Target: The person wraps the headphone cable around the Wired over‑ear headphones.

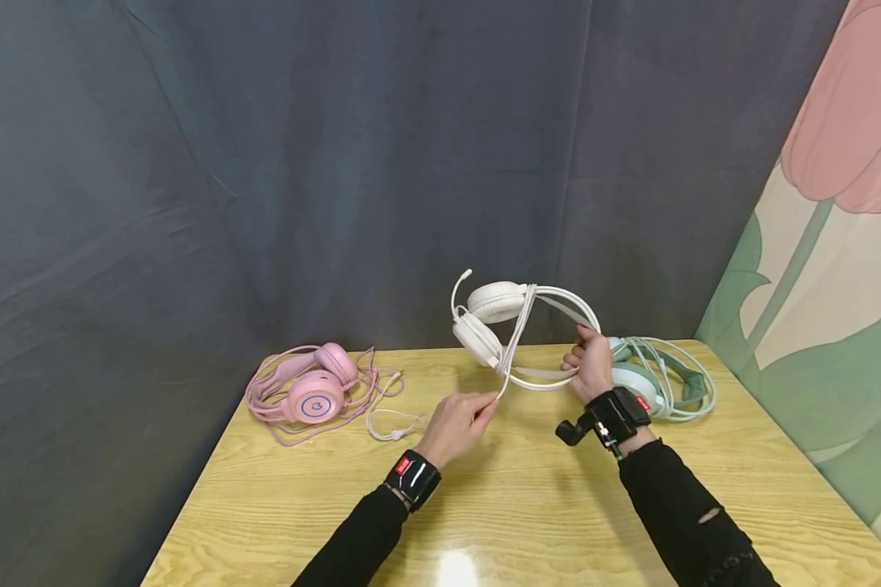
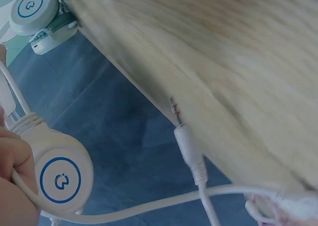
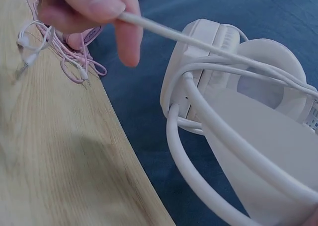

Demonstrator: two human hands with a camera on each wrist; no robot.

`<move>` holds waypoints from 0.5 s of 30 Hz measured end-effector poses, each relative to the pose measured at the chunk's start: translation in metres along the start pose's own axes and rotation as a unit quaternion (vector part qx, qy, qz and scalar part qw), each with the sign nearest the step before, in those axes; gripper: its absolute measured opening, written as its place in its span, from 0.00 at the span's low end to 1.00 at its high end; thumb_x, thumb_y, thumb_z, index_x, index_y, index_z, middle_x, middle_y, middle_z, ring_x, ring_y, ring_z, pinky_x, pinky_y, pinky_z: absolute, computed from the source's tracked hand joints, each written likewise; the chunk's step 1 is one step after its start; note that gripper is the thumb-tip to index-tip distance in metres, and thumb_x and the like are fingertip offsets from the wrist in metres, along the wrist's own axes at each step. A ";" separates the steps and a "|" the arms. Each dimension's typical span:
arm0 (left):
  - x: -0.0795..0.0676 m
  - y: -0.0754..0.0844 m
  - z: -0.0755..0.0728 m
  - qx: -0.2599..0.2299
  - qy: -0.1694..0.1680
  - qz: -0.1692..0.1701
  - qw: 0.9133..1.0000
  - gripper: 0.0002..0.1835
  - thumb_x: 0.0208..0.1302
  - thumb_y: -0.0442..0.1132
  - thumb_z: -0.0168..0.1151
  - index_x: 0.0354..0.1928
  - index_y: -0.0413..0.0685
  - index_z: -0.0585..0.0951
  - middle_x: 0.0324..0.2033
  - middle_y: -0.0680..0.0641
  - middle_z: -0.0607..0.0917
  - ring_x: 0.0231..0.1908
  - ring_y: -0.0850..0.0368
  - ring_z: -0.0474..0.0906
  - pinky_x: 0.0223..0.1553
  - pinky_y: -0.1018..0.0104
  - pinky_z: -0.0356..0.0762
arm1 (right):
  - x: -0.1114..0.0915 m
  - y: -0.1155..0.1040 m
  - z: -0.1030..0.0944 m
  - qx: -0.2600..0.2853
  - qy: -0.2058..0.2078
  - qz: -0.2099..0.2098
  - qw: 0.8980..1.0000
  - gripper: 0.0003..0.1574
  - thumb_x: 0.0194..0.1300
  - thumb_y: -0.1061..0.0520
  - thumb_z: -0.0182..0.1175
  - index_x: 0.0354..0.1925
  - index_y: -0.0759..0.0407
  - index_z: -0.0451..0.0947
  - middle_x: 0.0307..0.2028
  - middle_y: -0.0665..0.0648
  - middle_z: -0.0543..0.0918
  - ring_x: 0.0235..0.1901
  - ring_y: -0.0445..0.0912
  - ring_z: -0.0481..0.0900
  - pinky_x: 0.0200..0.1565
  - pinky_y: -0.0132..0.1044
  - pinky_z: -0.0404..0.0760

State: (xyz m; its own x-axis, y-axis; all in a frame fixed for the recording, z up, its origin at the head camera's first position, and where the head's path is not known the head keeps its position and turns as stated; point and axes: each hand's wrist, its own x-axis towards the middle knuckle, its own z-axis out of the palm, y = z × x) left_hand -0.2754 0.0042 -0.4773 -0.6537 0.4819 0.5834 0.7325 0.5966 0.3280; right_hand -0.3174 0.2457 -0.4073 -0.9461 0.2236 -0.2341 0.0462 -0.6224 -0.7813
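My right hand (image 1: 593, 368) holds a white headset (image 1: 495, 303) up over the table by its headband, the earcups pointing left and a thin boom microphone (image 1: 458, 292) sticking up. Several turns of white cable (image 1: 517, 326) are wound around the headset from one side to the other. My left hand (image 1: 455, 424) pinches the cable just below the lower earcup, and a stretch of it runs taut from the fingertips in the right wrist view. A white cable end with a bare metal jack plug (image 2: 186, 144) shows close up in the left wrist view.
A pink headset (image 1: 316, 395) with its pink cord lies at the table's back left, white cable ends (image 1: 392, 434) beside it. At the back right lies a mint-green headset (image 1: 679, 383) with its cord around it. A dark curtain (image 1: 411, 163) hangs behind the wooden table (image 1: 514, 505).
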 end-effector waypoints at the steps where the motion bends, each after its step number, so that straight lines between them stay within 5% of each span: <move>1: -0.001 0.000 0.000 -0.001 0.002 -0.001 1.000 0.13 0.71 0.43 0.56 0.52 0.52 0.86 0.35 0.54 0.89 0.32 0.64 0.83 0.35 0.67 0.80 | 0.000 -0.001 0.000 0.002 -0.005 0.002 1.000 0.16 0.75 0.55 0.42 0.27 0.57 0.59 0.10 0.45 0.53 0.08 0.37 0.52 0.18 0.29 0.54; 15: -0.006 -0.001 0.006 -0.034 0.036 -0.019 0.999 0.13 0.70 0.42 0.57 0.51 0.49 0.86 0.36 0.52 0.89 0.34 0.60 0.85 0.39 0.65 0.81 | -0.005 -0.004 -0.009 0.071 -0.089 0.065 0.991 0.18 0.77 0.52 0.38 0.27 0.54 0.60 0.13 0.46 0.55 0.10 0.38 0.53 0.22 0.30 0.47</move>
State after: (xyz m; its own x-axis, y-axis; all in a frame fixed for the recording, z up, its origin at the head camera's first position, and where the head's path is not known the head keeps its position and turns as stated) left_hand -0.2737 0.0046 -0.4857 -0.6678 0.4105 0.6209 0.7202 0.5673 0.3994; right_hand -0.3104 0.2544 -0.4080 -0.9774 0.0061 -0.2114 0.1380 -0.7388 -0.6596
